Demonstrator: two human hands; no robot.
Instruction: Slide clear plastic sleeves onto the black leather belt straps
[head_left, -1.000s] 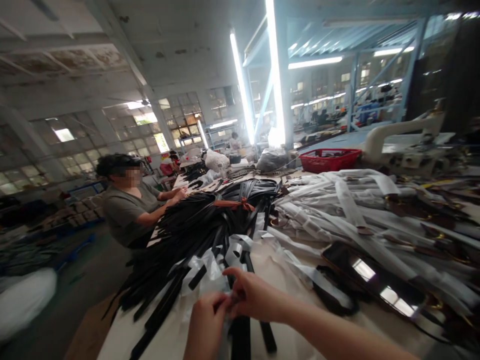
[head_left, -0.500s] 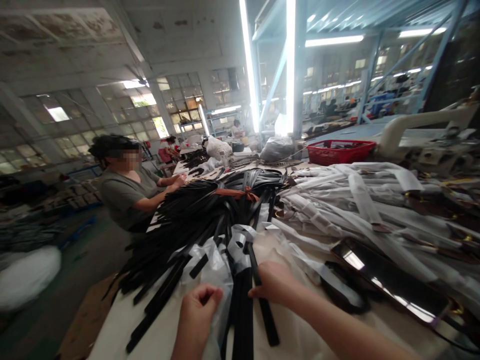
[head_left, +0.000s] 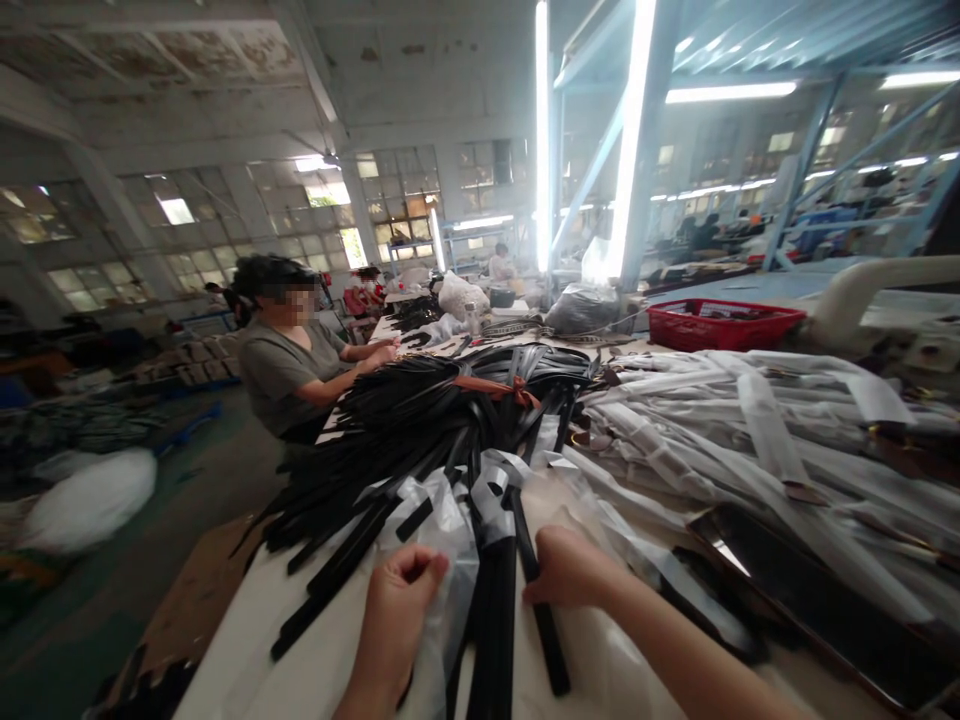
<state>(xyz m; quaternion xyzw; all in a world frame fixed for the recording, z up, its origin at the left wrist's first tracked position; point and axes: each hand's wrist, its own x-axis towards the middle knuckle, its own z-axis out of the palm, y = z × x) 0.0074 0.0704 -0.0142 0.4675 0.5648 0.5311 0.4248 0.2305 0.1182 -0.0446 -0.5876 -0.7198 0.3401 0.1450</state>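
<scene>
My right hand is closed round a narrow black strap that slants down across the white tabletop. To its left, my left hand has its thumb and fingertips pressed together beside a clear plastic bag; whatever it may pinch is too small to make out. Between the hands runs a stack of black straps with a translucent wrapper round its upper part. A large bundle of black straps, tied with a brown band, lies beyond.
White-wrapped straps are heaped at the right, with a dark phone in front. A red basket stands behind them. Across the bundle at the left, a person in a grey shirt handles the straps.
The view has turned slightly left, so the surroundings sit further right. Both hands keep nearly the same pose, my right hand still on the strap.
</scene>
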